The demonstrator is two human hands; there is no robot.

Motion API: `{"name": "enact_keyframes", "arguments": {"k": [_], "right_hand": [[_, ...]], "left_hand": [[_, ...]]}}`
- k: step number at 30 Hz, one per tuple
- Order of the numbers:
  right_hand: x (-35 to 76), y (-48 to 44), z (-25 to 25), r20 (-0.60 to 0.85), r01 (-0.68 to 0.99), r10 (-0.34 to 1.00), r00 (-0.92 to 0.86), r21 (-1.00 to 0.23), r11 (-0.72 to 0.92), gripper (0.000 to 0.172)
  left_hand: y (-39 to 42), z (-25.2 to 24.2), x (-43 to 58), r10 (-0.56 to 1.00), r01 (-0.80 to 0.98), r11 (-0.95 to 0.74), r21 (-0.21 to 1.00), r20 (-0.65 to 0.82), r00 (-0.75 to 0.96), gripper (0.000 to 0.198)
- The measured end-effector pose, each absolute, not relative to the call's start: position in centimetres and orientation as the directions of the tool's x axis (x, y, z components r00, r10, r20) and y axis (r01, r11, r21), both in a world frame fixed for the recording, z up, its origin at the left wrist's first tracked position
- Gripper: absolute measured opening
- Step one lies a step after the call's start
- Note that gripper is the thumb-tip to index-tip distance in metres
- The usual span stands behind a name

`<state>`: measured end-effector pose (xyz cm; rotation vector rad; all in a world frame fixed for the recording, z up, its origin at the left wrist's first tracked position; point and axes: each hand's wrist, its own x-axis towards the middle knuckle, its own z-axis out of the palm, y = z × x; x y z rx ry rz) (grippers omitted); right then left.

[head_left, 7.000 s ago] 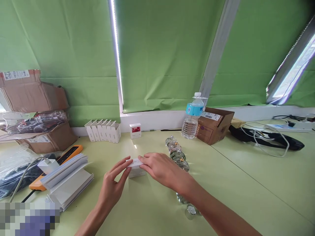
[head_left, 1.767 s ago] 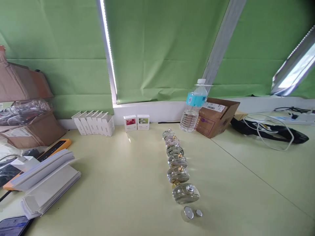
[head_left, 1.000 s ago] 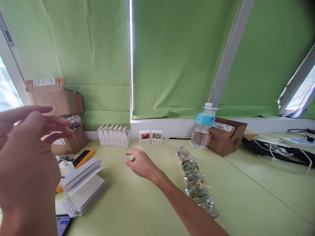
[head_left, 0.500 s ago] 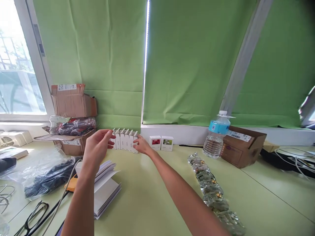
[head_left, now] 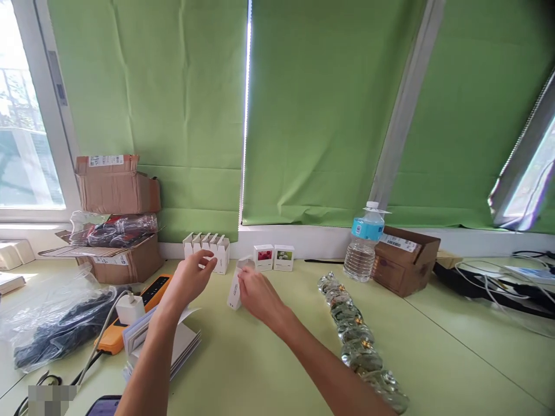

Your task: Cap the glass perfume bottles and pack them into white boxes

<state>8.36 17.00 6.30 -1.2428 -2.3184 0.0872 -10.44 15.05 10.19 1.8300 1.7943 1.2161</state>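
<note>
My right hand [head_left: 256,297] grips a small open white carton [head_left: 235,287] tilted above the green table [head_left: 269,370], its top flap up. My left hand [head_left: 189,279] hovers just left of it, fingers loosely curled, holding nothing. Behind them a row of several open white cartons [head_left: 207,251] stands by the wall. Two closed picture boxes [head_left: 273,257], one red and one green, sit to the right of that row. A line of several clear glass perfume bottles [head_left: 358,344] runs down the table on the right.
A stack of flat white carton blanks [head_left: 173,341] lies under my left forearm, beside an orange device [head_left: 130,315] and a white charger [head_left: 129,308]. Cardboard boxes [head_left: 115,219] sit left, a water bottle [head_left: 364,242] and brown box [head_left: 405,260] right, cables [head_left: 498,283] far right.
My right hand took one white carton from the row by the wall and drew it toward me. My left hand came in beside it. The camera view swung slightly right.
</note>
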Motion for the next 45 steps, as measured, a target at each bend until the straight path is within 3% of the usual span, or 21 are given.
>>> {"name": "enact_keyframes", "arguments": {"k": [6, 14, 20, 24, 29, 32, 38, 45], "right_hand": [[12.4, 8.6, 5.7, 0.434, 0.811, 0.773, -0.462, -0.148, 0.567, 0.026], [14.4, 6.0, 5.4, 0.307, 0.849, 0.847, -0.434, -0.175, 0.499, 0.024], [15.4, 5.7, 7.4, 0.346, 0.837, 0.825, -0.447, -0.165, 0.522, 0.024], [16.5, 4.9, 8.2, 0.440, 0.769, 0.758, -0.481, -0.205, 0.606, 0.026], [17.3, 4.1, 8.5, 0.437, 0.662, 0.694, -0.572, -0.254, 0.705, 0.029], [17.7, 4.0, 8.7, 0.437, 0.659, 0.696, -0.570, -0.262, 0.705, 0.030], [18.7, 4.5, 9.2, 0.461, 0.670, 0.710, -0.533, -0.282, 0.686, 0.029], [19.6, 5.0, 9.9, 0.461, 0.667, 0.723, -0.515, -0.315, 0.676, 0.028]], "left_hand": [[14.9, 10.1, -8.2, 0.939, 0.734, -0.208, 0.647, 0.342, -0.035, 0.037], [14.7, 10.1, -8.4, 0.947, 0.781, -0.192, 0.594, 0.322, -0.011, 0.042], [13.7, 11.4, -10.1, 0.936, 0.825, -0.156, 0.543, 0.348, -0.052, 0.042], [12.5, 11.9, -11.8, 0.942, 0.909, -0.037, 0.415, 0.319, -0.107, 0.030], [11.7, 10.3, -12.6, 0.974, 0.936, 0.143, 0.320, 0.120, -0.190, 0.014], [12.1, 9.1, -11.8, 0.968, 0.939, 0.232, 0.253, 0.038, -0.249, 0.014], [12.8, 8.7, -10.0, 0.939, 0.933, 0.335, 0.128, 0.035, -0.342, 0.020], [11.9, 9.3, -10.0, 0.921, 0.926, 0.369, 0.083, 0.100, -0.376, 0.010]]}}
